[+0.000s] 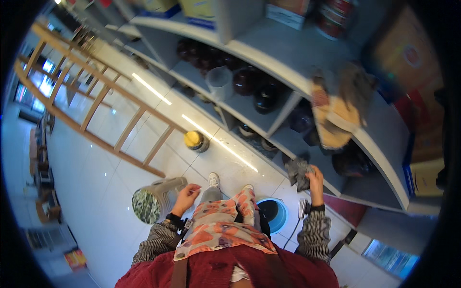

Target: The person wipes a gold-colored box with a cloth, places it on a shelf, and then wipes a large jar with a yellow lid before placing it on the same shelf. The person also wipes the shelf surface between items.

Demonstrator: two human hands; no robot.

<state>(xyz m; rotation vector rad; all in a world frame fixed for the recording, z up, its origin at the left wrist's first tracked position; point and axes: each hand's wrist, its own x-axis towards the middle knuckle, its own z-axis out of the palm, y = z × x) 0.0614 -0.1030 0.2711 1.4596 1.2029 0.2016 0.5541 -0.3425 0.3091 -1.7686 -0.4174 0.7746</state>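
A crumpled dark grey rag [299, 174] is gripped in my right hand [316, 181], just in front of the lower compartments of a grey shelf unit [284, 115]. My left hand [186, 199] hangs over the floor with its fingers loosely curled and nothing visible in it. A stool [164, 192] with a green patterned round top stands beside that hand. Below the rag, a light blue bucket [282, 217] holding dark liquid sits on the tiles by my legs. Dark round jars [266, 99] and a translucent plastic jug [219, 82] occupy the shelf.
A wooden ladder [97, 77] reaches across the left, its foot near the stool. A yellow-lidded container [196, 140] stands on the floor near the shelf. Worn yellow-and-grey work gloves [336, 115] hang over the shelf's edge. Cartons [407, 57] are at the right.
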